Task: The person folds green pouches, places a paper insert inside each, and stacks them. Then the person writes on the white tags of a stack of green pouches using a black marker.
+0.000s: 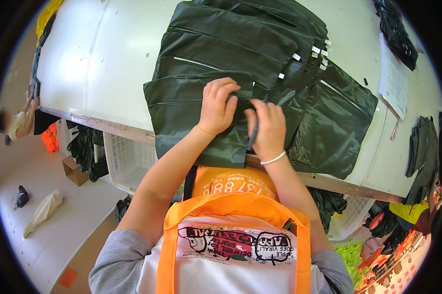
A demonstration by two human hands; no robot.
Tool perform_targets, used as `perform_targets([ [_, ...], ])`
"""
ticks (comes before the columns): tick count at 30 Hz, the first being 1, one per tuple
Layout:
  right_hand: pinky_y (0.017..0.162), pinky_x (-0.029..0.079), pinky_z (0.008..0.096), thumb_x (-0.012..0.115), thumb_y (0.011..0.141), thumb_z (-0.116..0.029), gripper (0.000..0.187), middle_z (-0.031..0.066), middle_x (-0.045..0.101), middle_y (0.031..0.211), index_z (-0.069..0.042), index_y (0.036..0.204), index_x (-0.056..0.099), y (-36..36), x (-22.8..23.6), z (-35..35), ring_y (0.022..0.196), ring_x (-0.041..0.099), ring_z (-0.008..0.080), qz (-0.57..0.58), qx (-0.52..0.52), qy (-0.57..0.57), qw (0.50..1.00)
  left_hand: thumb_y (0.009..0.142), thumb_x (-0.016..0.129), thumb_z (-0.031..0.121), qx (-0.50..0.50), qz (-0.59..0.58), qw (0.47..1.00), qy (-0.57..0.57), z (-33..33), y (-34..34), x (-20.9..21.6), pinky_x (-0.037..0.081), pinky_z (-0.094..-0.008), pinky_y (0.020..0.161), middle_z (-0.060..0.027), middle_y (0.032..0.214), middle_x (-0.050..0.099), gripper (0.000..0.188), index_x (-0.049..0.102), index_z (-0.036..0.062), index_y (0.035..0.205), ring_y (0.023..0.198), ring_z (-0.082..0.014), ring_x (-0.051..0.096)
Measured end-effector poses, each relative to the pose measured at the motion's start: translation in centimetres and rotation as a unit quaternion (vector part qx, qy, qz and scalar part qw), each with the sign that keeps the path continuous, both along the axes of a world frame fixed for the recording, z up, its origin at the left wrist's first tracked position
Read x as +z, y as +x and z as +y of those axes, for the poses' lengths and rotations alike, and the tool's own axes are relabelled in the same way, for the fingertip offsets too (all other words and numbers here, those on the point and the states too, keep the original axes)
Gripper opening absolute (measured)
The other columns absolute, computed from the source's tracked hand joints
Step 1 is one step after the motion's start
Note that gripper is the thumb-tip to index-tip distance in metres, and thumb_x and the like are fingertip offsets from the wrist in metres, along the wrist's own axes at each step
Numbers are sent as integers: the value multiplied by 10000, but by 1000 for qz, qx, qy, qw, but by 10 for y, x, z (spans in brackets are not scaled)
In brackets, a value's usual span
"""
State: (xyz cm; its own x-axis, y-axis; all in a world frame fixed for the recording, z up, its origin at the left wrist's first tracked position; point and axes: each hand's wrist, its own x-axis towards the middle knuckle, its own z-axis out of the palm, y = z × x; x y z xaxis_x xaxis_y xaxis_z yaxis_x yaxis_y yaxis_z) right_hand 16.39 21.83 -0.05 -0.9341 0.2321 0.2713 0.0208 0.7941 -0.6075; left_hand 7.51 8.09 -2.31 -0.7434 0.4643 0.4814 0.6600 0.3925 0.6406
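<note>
Several dark green, glossy fabric pieces (221, 46) with zippers and small white tags lie overlapped on the table. My left hand (218, 105) is on the nearest piece (174, 115), its fingers bent and closed on the cloth beside the right end of a zipper (177, 103). Just to the right, my right hand (269, 128) has its fingers closed round a slim dark tool (253, 133). The tool points down toward the table's front edge, and the hand covers much of it, so its kind is unclear. Both hands are close together over that piece's right edge.
The pale table (118, 54) ends just in front of me. White plastic baskets (130, 159) stand below its edge, near dark fabric. Papers (393, 76) and more dark pieces (417, 147) lie at the right. Another person's arm (27, 115) shows at the far left.
</note>
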Motion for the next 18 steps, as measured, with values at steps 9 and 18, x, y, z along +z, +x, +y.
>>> perform_targets([
  [9,771,471,293,606,776,102,274,93,551,876,-76,979,559,16,59,24,828,580,221,95,-121,-160,975,885,500,84,49,44,988,142,21,-33,40,386,-400,947,-167,1138,600,219,581,6,1074,1058,-328,534],
  [18,828,431,275,670,877,-107,238,67,554,942,-38,1049,520,121,30,312,858,529,181,19,-198,65,978,922,549,293,-135,48,955,-259,43,-23,15,208,-474,1144,-31,1516,351,513,447,150,1404,1403,-242,302],
])
